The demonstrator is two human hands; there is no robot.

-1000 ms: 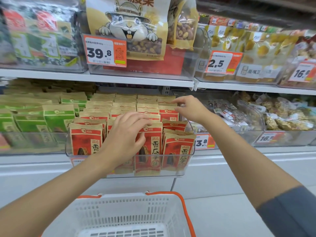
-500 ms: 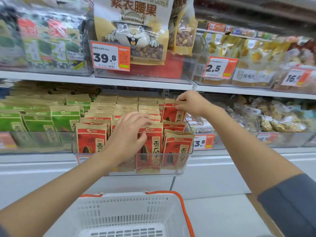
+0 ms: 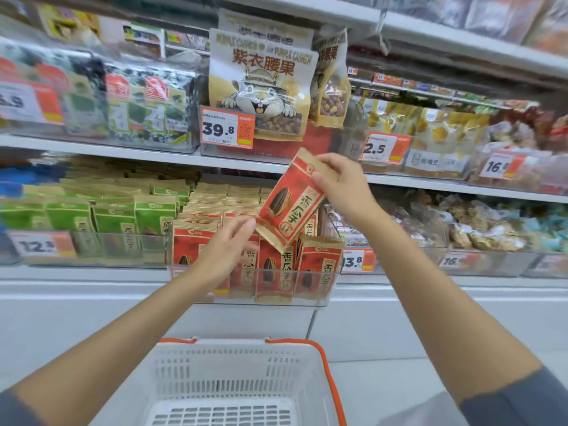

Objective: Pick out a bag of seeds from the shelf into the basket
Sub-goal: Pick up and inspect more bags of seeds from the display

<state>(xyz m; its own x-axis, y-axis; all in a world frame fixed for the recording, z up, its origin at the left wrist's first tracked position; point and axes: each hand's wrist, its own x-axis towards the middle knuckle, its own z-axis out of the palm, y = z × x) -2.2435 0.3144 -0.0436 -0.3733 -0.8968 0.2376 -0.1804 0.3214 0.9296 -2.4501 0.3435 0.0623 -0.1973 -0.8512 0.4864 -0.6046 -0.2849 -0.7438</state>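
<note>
My right hand [image 3: 342, 187] pinches the top of a red and tan bag of sunflower seeds [image 3: 289, 204], which hangs tilted in the air above its clear shelf bin [image 3: 325, 284]. Several more red seed bags [image 3: 316, 265] stand in rows inside that bin. My left hand [image 3: 226, 250] hovers in front of the bin with fingers relaxed, its fingertips close to the lifted bag's lower left corner. A white basket with orange handles [image 3: 239, 379] sits below, under both arms, and nothing lies in it.
Green seed bags [image 3: 113, 216] fill the bin to the left. Mixed snack packets [image 3: 479, 229] lie in bins to the right. On the upper shelf [image 3: 129, 150] stand a cashew bag [image 3: 261, 87], seaweed packs and orange price tags.
My right hand has pulled one red bag up out of the back of the bin into the air. My left hand has lifted off the front bags.
</note>
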